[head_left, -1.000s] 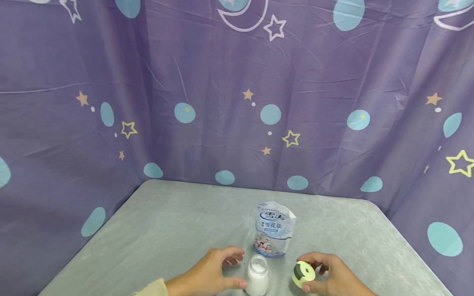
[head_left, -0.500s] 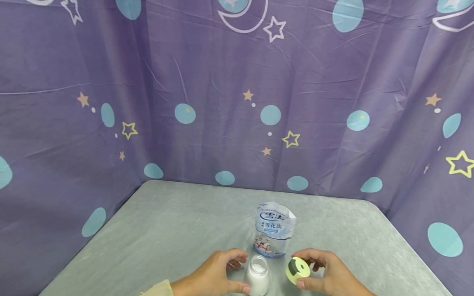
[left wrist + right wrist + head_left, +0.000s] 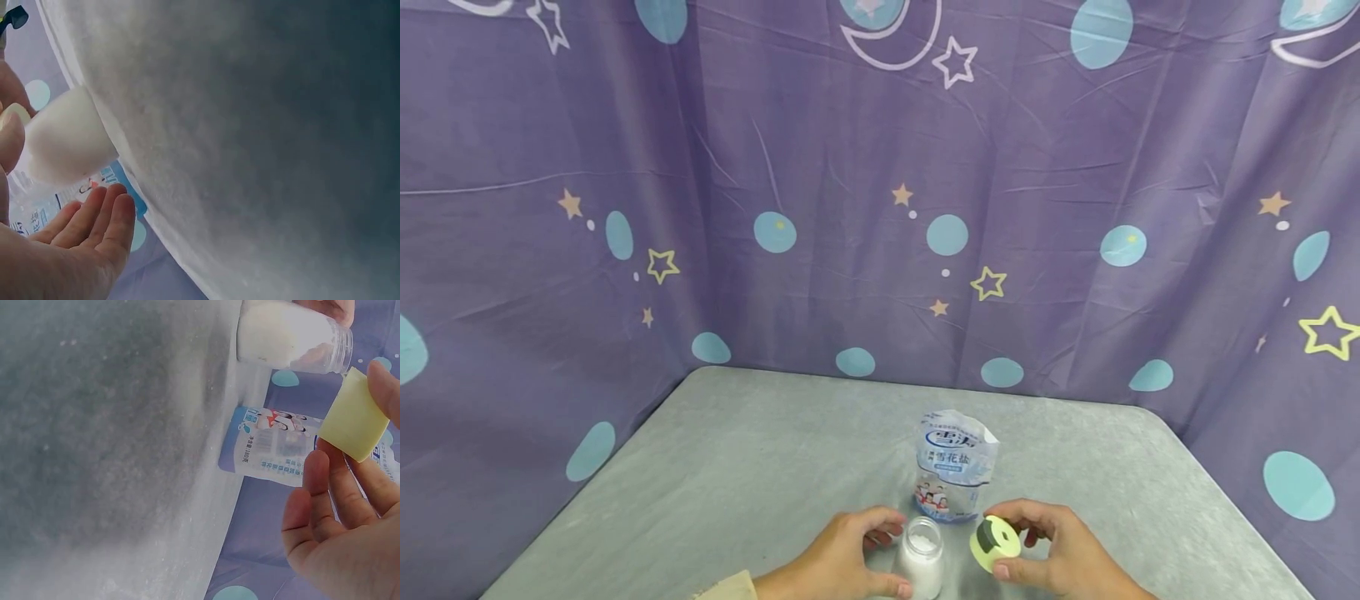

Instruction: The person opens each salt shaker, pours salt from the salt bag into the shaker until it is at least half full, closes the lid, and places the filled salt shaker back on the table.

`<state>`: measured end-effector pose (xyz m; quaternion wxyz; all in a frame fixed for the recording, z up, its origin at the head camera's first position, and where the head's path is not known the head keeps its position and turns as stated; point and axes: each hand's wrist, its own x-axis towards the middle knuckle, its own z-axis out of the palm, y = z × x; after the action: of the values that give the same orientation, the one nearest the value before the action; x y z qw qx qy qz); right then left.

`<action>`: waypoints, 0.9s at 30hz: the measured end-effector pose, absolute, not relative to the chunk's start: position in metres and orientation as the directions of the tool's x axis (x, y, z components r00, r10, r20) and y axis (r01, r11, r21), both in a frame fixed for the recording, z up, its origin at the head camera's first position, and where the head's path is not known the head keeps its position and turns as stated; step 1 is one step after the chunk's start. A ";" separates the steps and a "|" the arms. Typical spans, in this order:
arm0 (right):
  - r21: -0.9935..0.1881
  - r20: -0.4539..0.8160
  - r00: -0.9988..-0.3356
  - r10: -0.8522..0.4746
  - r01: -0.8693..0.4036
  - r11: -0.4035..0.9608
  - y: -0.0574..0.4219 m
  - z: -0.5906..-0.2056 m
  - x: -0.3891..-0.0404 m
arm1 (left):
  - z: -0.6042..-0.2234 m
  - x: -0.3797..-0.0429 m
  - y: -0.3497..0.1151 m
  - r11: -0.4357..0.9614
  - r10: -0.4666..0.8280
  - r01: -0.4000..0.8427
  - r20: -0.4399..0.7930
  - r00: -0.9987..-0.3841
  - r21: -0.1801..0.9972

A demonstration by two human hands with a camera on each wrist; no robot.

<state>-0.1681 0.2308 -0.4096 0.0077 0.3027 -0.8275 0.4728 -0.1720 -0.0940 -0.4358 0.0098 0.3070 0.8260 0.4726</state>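
Observation:
A clear glass jar [image 3: 922, 568] filled with white grains stands upright and uncovered near the table's front edge. My left hand [image 3: 848, 557] is beside it, thumb at the jar's near side and fingers at its far side. In the left wrist view those fingers [image 3: 94, 222] are extended, just short of the jar [image 3: 70, 137]. Thumb and fingers of my right hand [image 3: 1054, 546] pinch a pale yellow lid [image 3: 996, 545] with a dark grey flap, tilted, just right of the jar. In the right wrist view the lid's plain side [image 3: 355, 417] shows near the jar mouth.
Just behind the jar and lid stands a blue and white salt pouch [image 3: 957, 462], its top edge uneven. A grey cloth covers the table [image 3: 760, 467]. Purple curtains [image 3: 865, 292] with stars and blue dots enclose the back and both sides.
My right hand has carried the lid leftward and slightly up, closer to the jar. My left hand has shifted a little right toward the jar. The jar and pouch stay in place.

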 end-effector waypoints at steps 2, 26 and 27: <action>-0.789 0.280 -0.826 -0.489 -0.488 0.373 0.230 -0.409 -0.168 | -0.436 -0.171 -0.093 0.367 0.511 0.490 0.269 -0.816 0.790; -0.769 0.387 -0.760 -0.522 -0.578 0.273 0.217 -0.403 -0.169 | -0.440 -0.175 -0.081 0.336 0.535 0.442 0.218 -0.816 0.832; -0.766 0.392 -0.758 -0.522 -0.583 0.271 0.216 -0.402 -0.169 | -0.440 -0.175 -0.081 0.330 0.537 0.441 0.218 -0.815 0.835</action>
<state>-0.1686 0.2164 -0.4024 0.0308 0.3464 -0.7967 0.4942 -0.1747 -0.0807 -0.4396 0.0488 0.3004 0.8141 0.4946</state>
